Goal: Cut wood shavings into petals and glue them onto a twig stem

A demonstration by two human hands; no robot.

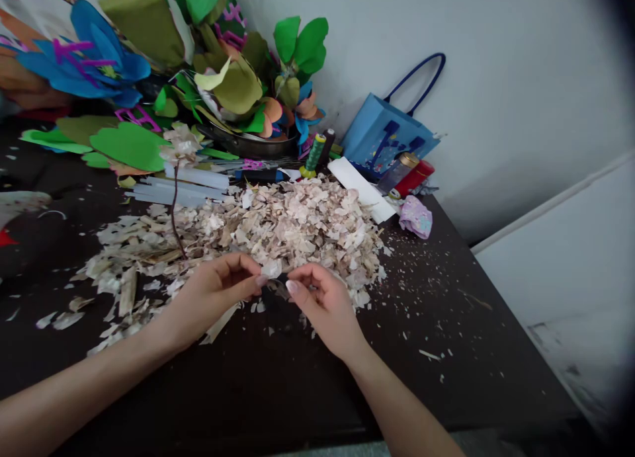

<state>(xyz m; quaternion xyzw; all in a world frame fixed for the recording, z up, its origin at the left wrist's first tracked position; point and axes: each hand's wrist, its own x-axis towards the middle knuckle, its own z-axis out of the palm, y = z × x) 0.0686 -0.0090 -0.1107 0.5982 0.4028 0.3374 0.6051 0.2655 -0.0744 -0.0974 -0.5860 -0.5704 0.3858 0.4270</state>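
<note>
A broad heap of pale, thin flakes [307, 225] lies across the dark table. In front of it, my left hand [215, 291] pinches a small whitish flake [272, 268] between thumb and fingertips. My right hand [325, 305] is just to the right, its thumb and fingers pressed together near the same spot; what they hold is too small to name. A dark, thin piece shows between the two hands. Behind my left hand, a brown stem [174, 212] topped with a pale petal cluster [180, 145] stands up from the heap.
Translucent sticks [181, 187] lie behind the heap. Colourful paper flowers [143, 27] fill the back left. Thread spools [313, 154], a white strip [362, 189], a blue bag [387, 136], a red roll [414, 178] and a crumpled lilac piece [415, 217] are at the back right.
</note>
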